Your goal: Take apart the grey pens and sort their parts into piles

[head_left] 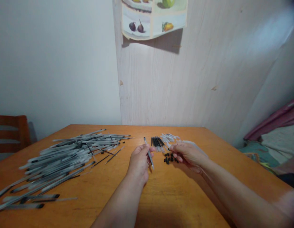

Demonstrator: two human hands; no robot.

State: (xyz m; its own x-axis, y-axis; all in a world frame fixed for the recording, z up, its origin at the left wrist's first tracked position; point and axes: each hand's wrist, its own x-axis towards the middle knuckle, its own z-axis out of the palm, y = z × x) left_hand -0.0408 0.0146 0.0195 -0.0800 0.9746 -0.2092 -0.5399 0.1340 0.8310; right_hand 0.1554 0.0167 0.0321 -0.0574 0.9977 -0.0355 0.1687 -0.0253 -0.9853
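My left hand (138, 161) is closed on a slim pen (150, 159) with a clear barrel and a dark upper end, held tilted above the table. To its right, my right hand (187, 154) has thumb and fingertips pinched together; a tiny piece may be between them, too small to make out. Small black plugs (167, 160) lie scattered just below and left of those fingertips. Beyond them is a row of black-and-clear refills (157, 141). Clear pen caps (168, 137) lie in a small heap behind the right hand.
A large loose pile of pens (66, 158) covers the left side of the wooden table (161, 196), with several thin refills at its edge. A clear plastic bag (196, 146) lies partly behind the right hand. A wooden chair (11, 133) stands at left; cloth is at right.
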